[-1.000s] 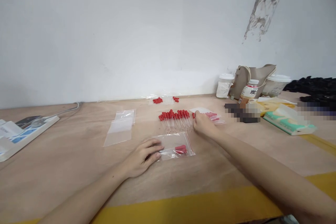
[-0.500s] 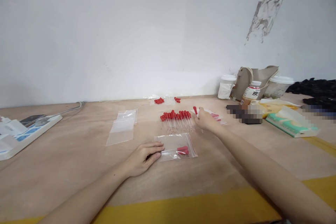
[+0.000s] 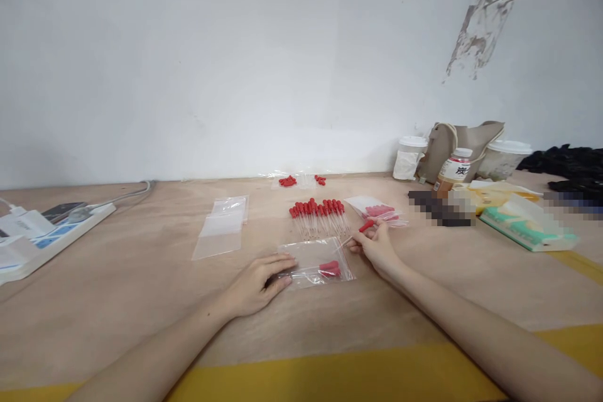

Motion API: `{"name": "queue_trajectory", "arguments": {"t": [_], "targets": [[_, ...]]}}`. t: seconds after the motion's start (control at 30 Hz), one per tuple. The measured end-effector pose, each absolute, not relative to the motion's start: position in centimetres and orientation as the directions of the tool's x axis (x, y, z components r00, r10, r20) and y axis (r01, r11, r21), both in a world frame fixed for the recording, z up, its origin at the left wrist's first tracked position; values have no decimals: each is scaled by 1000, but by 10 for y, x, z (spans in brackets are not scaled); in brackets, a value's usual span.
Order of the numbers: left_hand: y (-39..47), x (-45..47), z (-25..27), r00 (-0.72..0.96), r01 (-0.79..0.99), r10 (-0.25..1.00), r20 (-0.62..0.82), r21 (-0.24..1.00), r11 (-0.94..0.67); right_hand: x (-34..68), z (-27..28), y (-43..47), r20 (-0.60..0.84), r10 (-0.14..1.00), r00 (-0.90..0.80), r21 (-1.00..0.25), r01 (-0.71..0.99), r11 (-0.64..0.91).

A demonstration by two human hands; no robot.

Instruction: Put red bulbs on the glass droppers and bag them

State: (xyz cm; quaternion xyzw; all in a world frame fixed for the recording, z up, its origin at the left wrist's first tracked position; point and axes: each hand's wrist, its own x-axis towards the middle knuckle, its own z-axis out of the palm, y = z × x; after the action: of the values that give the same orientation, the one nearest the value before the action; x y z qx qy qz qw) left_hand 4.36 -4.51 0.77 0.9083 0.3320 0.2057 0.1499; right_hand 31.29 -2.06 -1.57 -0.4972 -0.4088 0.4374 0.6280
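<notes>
A clear zip bag point(image 3: 308, 251) lies flat with its red-lined end to the right and a few red-bulbed droppers point(image 3: 330, 269) inside. My left hand point(image 3: 259, 282) holds the bag's left end, fingers on top and thumb lower down. Between the closed fingers of my right hand point(image 3: 379, 251) is a glass dropper with a red bulb point(image 3: 366, 225). Its thin tube slants down-left to the bag's right end; whether the tip is inside I cannot tell. A row of red-bulbed droppers point(image 3: 318, 208) lies just beyond the bag.
Filled bags point(image 3: 379, 212) lie beyond my right hand. Flat clear bags point(image 3: 219, 229) are at left, loose red bulbs point(image 3: 287, 181) near the wall. A power strip point(image 3: 61, 235) stands far left; a bottle point(image 3: 453, 173), cups point(image 3: 409, 157) and a tissue pack point(image 3: 527, 226) are at right.
My right hand has come nearer from the dropper row, bringing one dropper to the bag's right end and tilting it. My left hand stays on the bag.
</notes>
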Motion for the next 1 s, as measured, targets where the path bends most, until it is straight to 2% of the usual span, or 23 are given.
{"name": "queue_trajectory", "arguments": {"t": [0.07,0.17,0.27,0.4,0.53,0.73,0.9,1.0], "targets": [[-46,44,8,676,563,685,272,409,-718,310,-15,-26,47,974,222,-974,-207,94],[-47,44,9,665,573,696,272,411,-709,310,-15,-33,56,993,101,-974,-213,77],[-47,44,9,667,576,695,267,406,-709,314,-15,-37,63,998,-5,-990,-123,62],[-46,44,9,671,569,687,280,401,-718,321,-12,-35,69,991,-117,-993,83,79],[-45,45,9,679,573,683,268,387,-722,321,-12,-30,64,988,-144,-985,152,86],[-45,46,11,684,573,677,271,376,-728,319,-14,-25,170,981,-95,-912,362,193],[-44,46,10,682,562,677,278,393,-728,313,-11,-32,95,962,-257,-971,189,146],[-44,46,9,679,556,676,287,400,-728,313,-9,-34,48,961,-274,-976,191,103]]}}
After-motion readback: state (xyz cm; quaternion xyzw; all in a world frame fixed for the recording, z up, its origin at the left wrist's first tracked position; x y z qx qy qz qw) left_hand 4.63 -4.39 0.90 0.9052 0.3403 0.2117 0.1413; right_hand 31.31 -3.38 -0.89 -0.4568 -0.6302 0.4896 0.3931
